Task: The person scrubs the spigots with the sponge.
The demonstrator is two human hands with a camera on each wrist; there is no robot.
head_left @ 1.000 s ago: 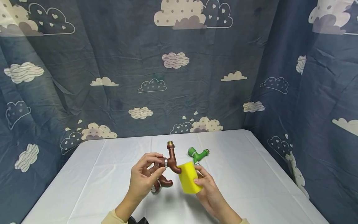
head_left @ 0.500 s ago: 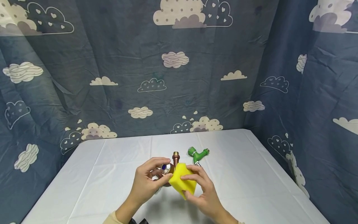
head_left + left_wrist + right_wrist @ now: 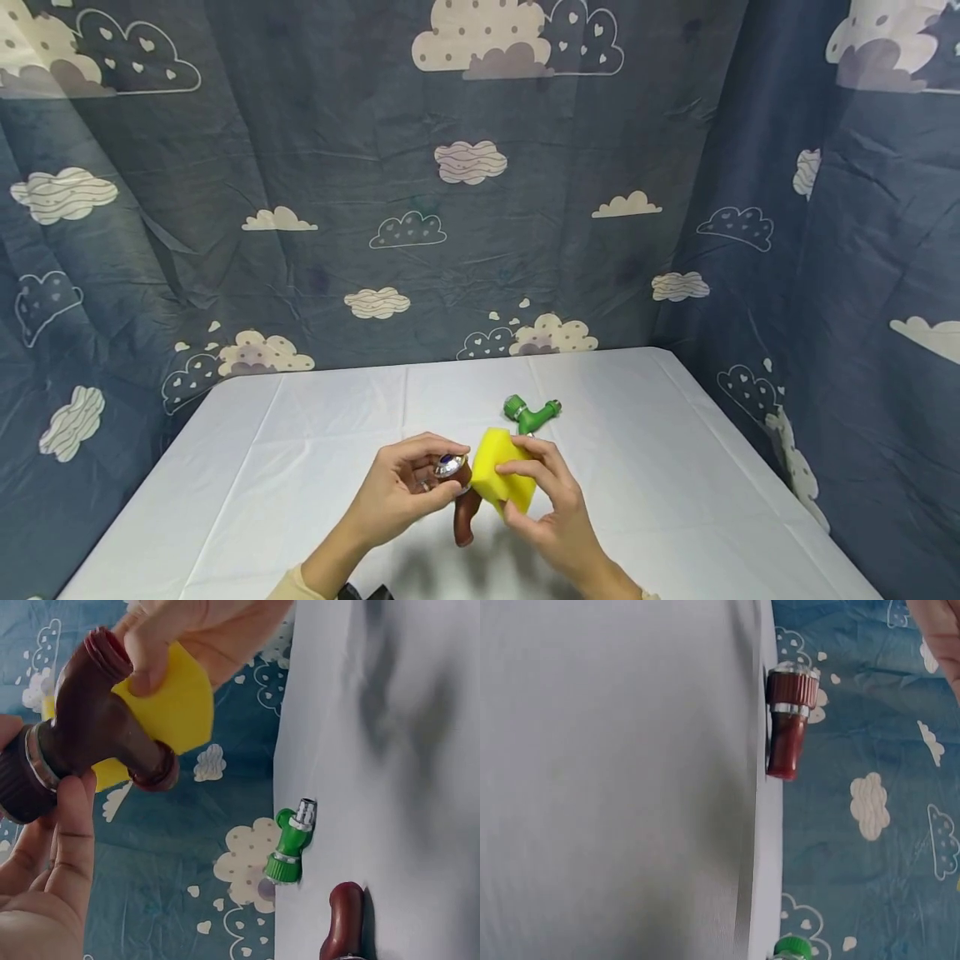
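Note:
My left hand grips a brown tap by its ribbed knob, thumb and fingers around it. The tap is held over the table, its brown spout pointing down in the head view and its silver knob cap turned up. In my right hand I pinch a yellow sponge between thumb and fingers, up against the tap. The left wrist view shows the sponge behind the tap's body. A second brown tap lies on the table, hidden behind my left hand in the head view.
A green tap with a silver end lies farther back on the white-covered table. Something black shows at the bottom edge. Dark blue cloud-print curtains stand behind and beside the table.
My left hand has turned the tap, so its threaded end no longer points up and its spout now points down. The sponge has shifted along the tap, with my right fingers spread over it.

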